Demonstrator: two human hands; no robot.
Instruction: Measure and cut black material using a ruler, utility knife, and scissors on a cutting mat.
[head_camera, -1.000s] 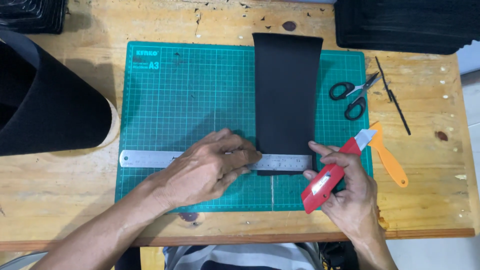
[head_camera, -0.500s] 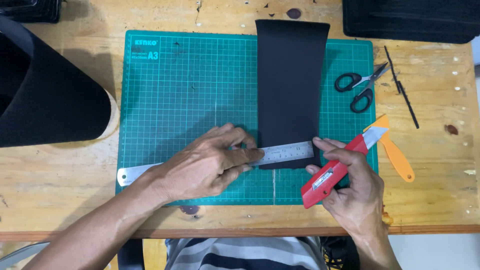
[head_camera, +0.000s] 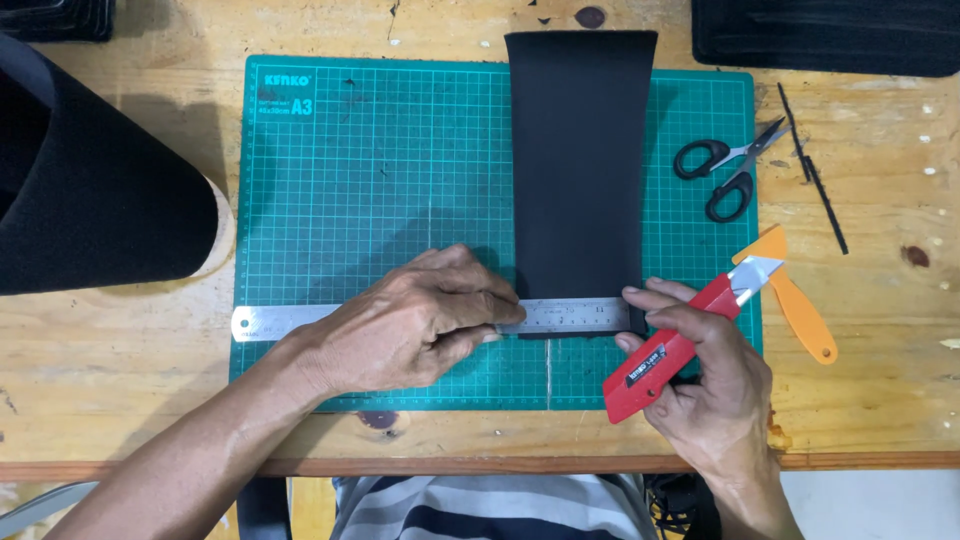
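We see a black strip of sheet material (head_camera: 578, 170) lying lengthwise on the right half of a green cutting mat (head_camera: 380, 180), its far end reaching just past the mat's top edge. Across its near end lies a steel ruler (head_camera: 575, 315), running left to right. The left hand (head_camera: 410, 325) presses flat on the ruler, fingers spread and tips at the strip's left edge. The right hand (head_camera: 700, 385) is closed around a red utility knife (head_camera: 675, 345), blade pointing up and to the right, while its fingertips touch the ruler's right end. Just beside the blade an orange-handled tool (head_camera: 800, 305) lies on the wooden table (head_camera: 880, 330). Black-handled scissors (head_camera: 725, 170) rest at the mat's right edge, and a large black roll (head_camera: 90, 200) sits to the far left.
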